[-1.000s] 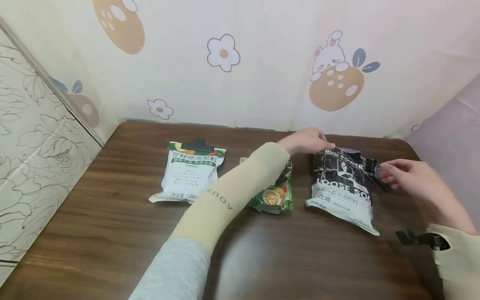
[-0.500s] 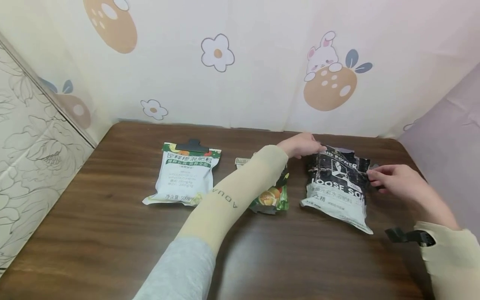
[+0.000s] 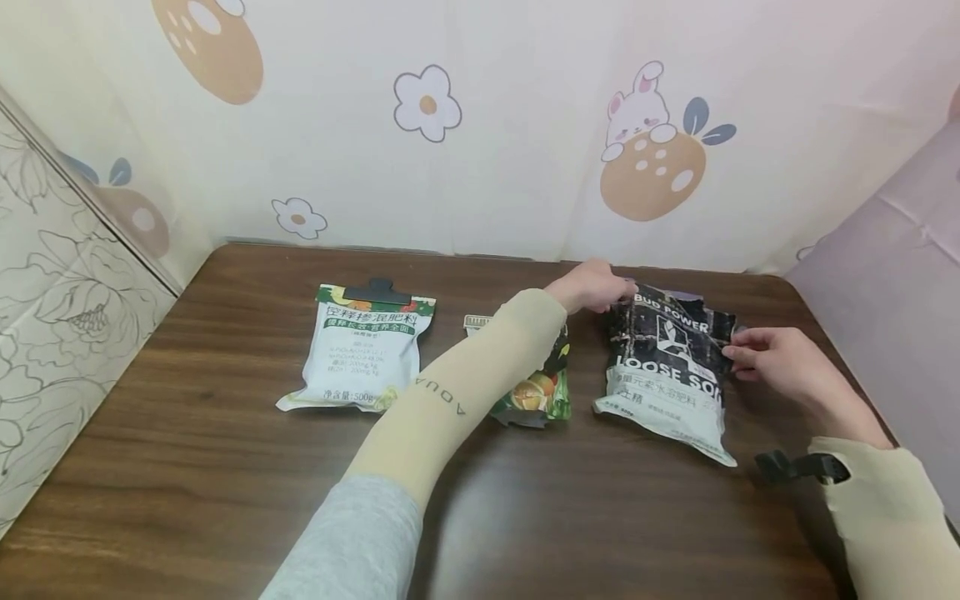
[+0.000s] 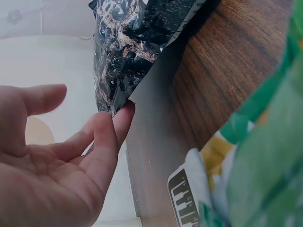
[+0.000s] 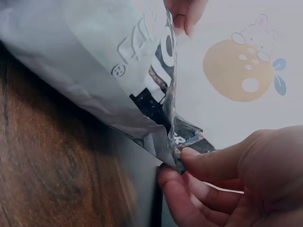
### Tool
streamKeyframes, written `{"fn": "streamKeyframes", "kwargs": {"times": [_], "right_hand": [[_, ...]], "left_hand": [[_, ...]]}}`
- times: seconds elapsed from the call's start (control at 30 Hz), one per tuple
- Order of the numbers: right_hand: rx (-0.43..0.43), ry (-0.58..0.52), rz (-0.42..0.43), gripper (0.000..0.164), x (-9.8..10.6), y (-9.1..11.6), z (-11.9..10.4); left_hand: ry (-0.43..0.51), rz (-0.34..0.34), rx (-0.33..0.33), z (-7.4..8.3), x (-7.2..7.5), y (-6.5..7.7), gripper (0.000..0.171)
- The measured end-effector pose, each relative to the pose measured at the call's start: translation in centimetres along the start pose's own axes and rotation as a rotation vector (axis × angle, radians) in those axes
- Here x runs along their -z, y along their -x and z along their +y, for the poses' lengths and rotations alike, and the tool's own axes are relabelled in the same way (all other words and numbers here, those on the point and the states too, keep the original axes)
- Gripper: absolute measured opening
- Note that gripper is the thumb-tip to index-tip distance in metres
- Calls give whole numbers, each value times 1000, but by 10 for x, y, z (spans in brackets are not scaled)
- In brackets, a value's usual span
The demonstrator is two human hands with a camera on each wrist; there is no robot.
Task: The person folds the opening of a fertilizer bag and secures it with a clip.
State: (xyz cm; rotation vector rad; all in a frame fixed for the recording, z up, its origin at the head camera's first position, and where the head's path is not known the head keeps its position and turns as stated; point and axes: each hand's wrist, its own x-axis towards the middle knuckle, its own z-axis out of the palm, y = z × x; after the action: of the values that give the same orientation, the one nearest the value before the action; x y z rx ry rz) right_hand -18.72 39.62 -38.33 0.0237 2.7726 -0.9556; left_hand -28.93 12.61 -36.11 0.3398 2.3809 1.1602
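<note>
The person's left arm (image 3: pixel 450 408) reaches forward, slanting well across to the right. At its end, the left hand (image 3: pixel 596 286) holds its left thumb (image 4: pixel 49 99) apart from its left fingers (image 4: pixel 106 137), which bend gently with two tips close together. Opposite, the right arm (image 3: pixel 888 508) angles inward from the right, and the right hand (image 3: pixel 780 362) pinches, right thumb (image 5: pixel 210 164) set above bent right fingers (image 5: pixel 177 194). The two hands face each other, near but not touching.
</note>
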Motion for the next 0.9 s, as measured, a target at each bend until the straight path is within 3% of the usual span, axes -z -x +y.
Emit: {"fn": "streamKeyframes", "kwargs": {"times": [0.1, 0.33, 0.5, 0.7, 0.9], "right_hand": [[-12, -20, 30, 38, 2, -1, -1], [11, -94, 87, 37, 9, 4, -4], [45, -99, 140, 33, 10, 6, -6], [48, -86, 210, 37, 11, 7, -11], [39, -86, 279, 38, 14, 11, -18]], "left_hand": [[-6, 46, 6, 2, 3, 1, 29], [-125, 243, 28, 9, 5, 4, 24], [-39, 245, 6, 9, 9, 5, 16], [129, 194, -25, 5, 17, 4, 38], [230, 199, -79, 9, 24, 10, 35]]}}
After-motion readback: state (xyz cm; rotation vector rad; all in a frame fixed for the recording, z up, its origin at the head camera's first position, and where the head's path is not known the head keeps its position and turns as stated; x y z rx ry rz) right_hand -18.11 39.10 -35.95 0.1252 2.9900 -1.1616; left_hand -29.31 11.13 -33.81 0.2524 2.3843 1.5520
